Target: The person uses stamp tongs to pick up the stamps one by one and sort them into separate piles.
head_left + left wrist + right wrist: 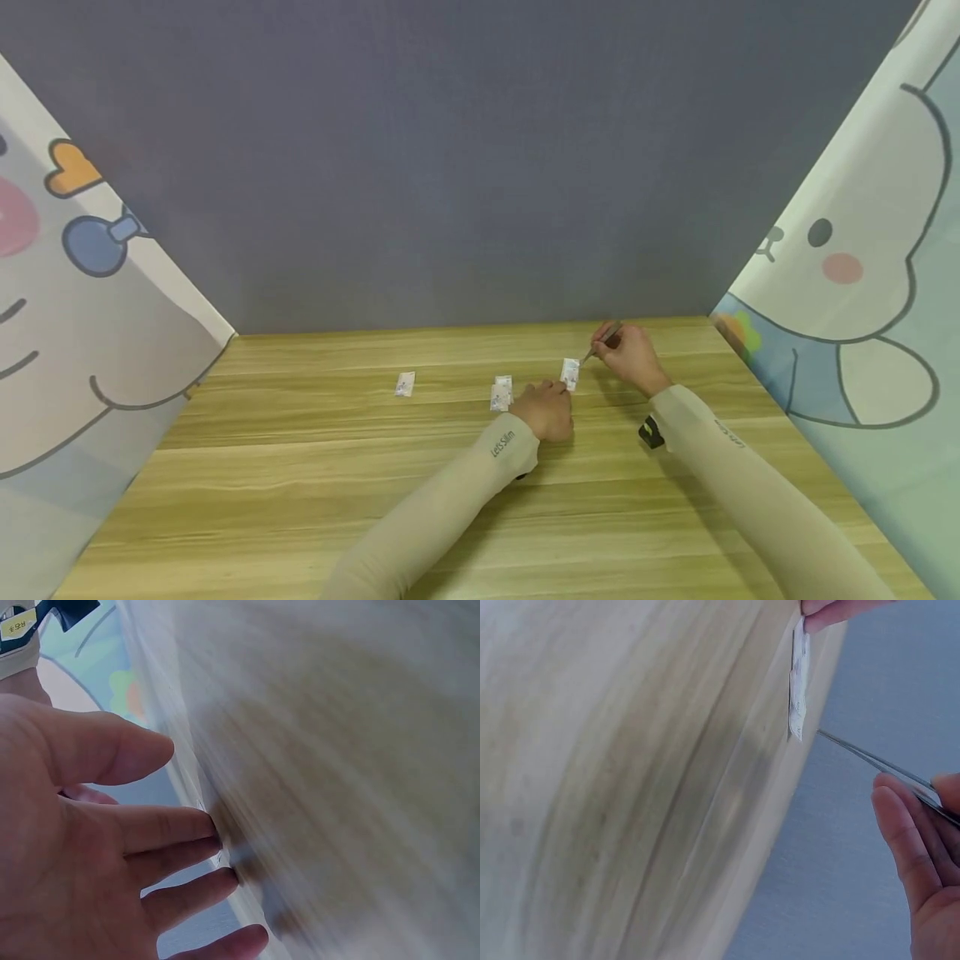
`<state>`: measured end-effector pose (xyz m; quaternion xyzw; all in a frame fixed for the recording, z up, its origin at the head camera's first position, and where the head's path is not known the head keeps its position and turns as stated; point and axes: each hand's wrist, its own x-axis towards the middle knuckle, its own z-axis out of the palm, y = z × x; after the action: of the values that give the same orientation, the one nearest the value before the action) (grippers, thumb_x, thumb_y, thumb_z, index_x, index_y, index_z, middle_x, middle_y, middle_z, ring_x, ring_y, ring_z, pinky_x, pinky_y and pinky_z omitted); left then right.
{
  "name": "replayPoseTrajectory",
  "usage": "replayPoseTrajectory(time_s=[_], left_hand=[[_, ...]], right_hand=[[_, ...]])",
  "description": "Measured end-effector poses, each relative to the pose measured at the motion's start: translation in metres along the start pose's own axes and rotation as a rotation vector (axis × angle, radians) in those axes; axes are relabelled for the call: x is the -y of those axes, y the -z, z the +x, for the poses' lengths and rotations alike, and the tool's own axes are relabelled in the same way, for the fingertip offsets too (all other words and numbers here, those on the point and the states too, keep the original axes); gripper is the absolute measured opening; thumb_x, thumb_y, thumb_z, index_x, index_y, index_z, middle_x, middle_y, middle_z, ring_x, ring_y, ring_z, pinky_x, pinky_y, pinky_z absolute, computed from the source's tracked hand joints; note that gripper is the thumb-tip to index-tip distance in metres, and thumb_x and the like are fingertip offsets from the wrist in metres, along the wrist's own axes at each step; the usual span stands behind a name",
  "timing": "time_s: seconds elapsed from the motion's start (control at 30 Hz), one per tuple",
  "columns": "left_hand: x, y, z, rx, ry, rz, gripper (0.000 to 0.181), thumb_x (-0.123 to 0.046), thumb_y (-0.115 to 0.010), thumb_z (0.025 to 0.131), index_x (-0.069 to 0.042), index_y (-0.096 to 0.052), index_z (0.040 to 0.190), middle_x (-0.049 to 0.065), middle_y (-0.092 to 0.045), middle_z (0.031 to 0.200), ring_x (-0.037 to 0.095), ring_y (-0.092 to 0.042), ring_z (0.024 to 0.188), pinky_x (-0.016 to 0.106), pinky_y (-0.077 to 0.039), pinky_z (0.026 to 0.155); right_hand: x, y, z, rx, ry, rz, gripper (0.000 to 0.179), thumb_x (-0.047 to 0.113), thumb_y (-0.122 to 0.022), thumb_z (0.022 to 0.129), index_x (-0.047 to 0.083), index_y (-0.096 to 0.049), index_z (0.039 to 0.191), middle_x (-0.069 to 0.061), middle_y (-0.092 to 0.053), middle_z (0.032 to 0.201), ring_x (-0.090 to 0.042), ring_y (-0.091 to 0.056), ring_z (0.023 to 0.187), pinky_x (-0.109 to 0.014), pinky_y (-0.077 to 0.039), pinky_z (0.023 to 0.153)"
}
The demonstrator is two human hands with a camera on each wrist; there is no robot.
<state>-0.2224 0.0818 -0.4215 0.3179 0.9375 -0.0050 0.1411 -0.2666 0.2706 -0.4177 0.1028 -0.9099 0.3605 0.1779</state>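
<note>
My right hand [633, 360] pinches a pair of slim metal tweezers [877, 763] between thumb and fingers. Their tips point down and left, close beside small white printed packets [570, 370] that overlap on the table. Fingertips of my left hand [544, 411] rest at the near end of these packets. In the left wrist view, that hand's fingers are extended with the thumb apart, and the fingertips meet the tabletop. Left of it lie two more overlapping packets [500, 397], and farther left a single one [405, 384]. Printing on them is too small to read.
The wood-grain table [300, 467] ends at a dark grey back panel [450, 167]. Cartoon-printed sheets stand along the left side [112, 333] and right side [862, 250]. A black device [651, 432] shows under the right wrist.
</note>
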Motion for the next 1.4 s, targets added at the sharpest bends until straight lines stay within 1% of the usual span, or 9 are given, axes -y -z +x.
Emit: replayPoseTrajectory(time_s=[0.13, 0.3, 0.4, 0.5, 0.6, 0.73, 0.9, 1.1, 1.4], left_hand=[[0.000, 0.000, 0.000, -0.002, 0.001, -0.029, 0.049, -0.035, -0.052, 0.095, -0.012, -0.048, 0.139, -0.005, -0.037, 0.146, 0.015, -0.032, 0.133, 0.039, -0.028, 0.109], [0.002, 0.001, -0.002, -0.021, 0.003, -0.060, 0.049, -0.033, -0.052, 0.095, -0.012, -0.049, 0.139, -0.006, -0.034, 0.147, 0.016, -0.032, 0.134, 0.040, -0.029, 0.109], [0.004, 0.004, -0.004, -0.032, -0.005, -0.047, 0.049, -0.033, -0.052, 0.095, -0.011, -0.049, 0.138, -0.005, -0.033, 0.148, 0.018, -0.032, 0.134, 0.040, -0.030, 0.108], [0.010, 0.009, -0.008, -0.045, -0.012, -0.027, 0.048, -0.032, -0.055, 0.093, -0.009, -0.052, 0.134, -0.004, -0.036, 0.145, 0.019, -0.036, 0.131, 0.039, -0.035, 0.105], [0.018, 0.012, -0.012, -0.052, -0.013, -0.018, 0.046, -0.032, -0.054, 0.093, -0.010, -0.054, 0.133, -0.003, -0.037, 0.145, 0.020, -0.036, 0.130, 0.041, -0.035, 0.105], [0.027, 0.015, -0.020, -0.056, 0.005, -0.011, 0.044, -0.032, -0.048, 0.097, -0.010, -0.051, 0.136, -0.001, -0.033, 0.148, 0.021, -0.032, 0.134, 0.044, -0.032, 0.107], [0.037, 0.018, -0.028, -0.080, 0.025, 0.030, 0.043, -0.033, -0.045, 0.100, -0.012, -0.052, 0.136, 0.001, -0.035, 0.147, 0.021, -0.033, 0.133, 0.043, -0.035, 0.104], [0.052, 0.015, -0.039, -0.102, 0.055, -0.020, 0.043, -0.029, -0.045, 0.099, -0.008, -0.052, 0.136, 0.003, -0.038, 0.145, 0.023, -0.033, 0.133, 0.044, -0.032, 0.106], [0.077, 0.014, -0.058, -0.085, 0.087, -0.047, 0.044, -0.026, -0.045, 0.100, -0.005, -0.048, 0.138, 0.004, -0.040, 0.141, 0.023, -0.035, 0.131, 0.044, -0.033, 0.106]], right_hand=[[0.003, 0.002, 0.000, -0.027, 0.016, -0.016, 0.006, 0.004, -0.069, 0.083, 0.007, -0.067, 0.079, -0.003, -0.066, 0.072, -0.018, -0.063, 0.065, -0.031, -0.052, 0.059], [0.010, 0.006, -0.002, -0.011, 0.017, -0.023, 0.004, 0.009, -0.068, 0.086, 0.007, -0.068, 0.082, -0.002, -0.066, 0.073, -0.018, -0.062, 0.066, -0.033, -0.052, 0.059], [0.015, 0.009, -0.002, -0.008, 0.005, 0.004, 0.007, 0.011, -0.067, 0.088, 0.005, -0.067, 0.084, -0.003, -0.067, 0.074, -0.018, -0.063, 0.066, -0.034, -0.052, 0.058], [0.021, 0.010, -0.001, -0.006, 0.011, 0.031, 0.007, 0.010, -0.066, 0.088, 0.004, -0.068, 0.085, -0.004, -0.068, 0.075, -0.019, -0.063, 0.065, -0.034, -0.053, 0.057], [0.026, 0.010, 0.000, 0.004, 0.012, 0.052, 0.006, 0.010, -0.067, 0.088, 0.005, -0.068, 0.085, -0.004, -0.068, 0.075, -0.021, -0.064, 0.066, -0.033, -0.053, 0.057], [0.032, 0.005, 0.002, 0.017, 0.011, 0.072, 0.008, 0.012, -0.068, 0.088, 0.004, -0.068, 0.085, -0.004, -0.068, 0.075, -0.020, -0.065, 0.067, -0.031, -0.053, 0.058], [0.039, -0.003, 0.004, 0.020, 0.040, 0.063, 0.009, 0.013, -0.071, 0.085, 0.004, -0.069, 0.087, -0.003, -0.068, 0.075, -0.016, -0.064, 0.066, -0.031, -0.053, 0.059], [0.050, -0.013, 0.003, 0.052, 0.072, 0.082, 0.005, 0.010, -0.071, 0.085, 0.005, -0.069, 0.087, -0.003, -0.067, 0.075, -0.016, -0.062, 0.064, -0.032, -0.053, 0.057], [0.063, -0.030, 0.004, 0.120, 0.155, 0.090, 0.009, 0.013, -0.068, 0.088, 0.005, -0.069, 0.085, 0.000, -0.067, 0.076, -0.013, -0.062, 0.065, -0.032, -0.053, 0.059]])
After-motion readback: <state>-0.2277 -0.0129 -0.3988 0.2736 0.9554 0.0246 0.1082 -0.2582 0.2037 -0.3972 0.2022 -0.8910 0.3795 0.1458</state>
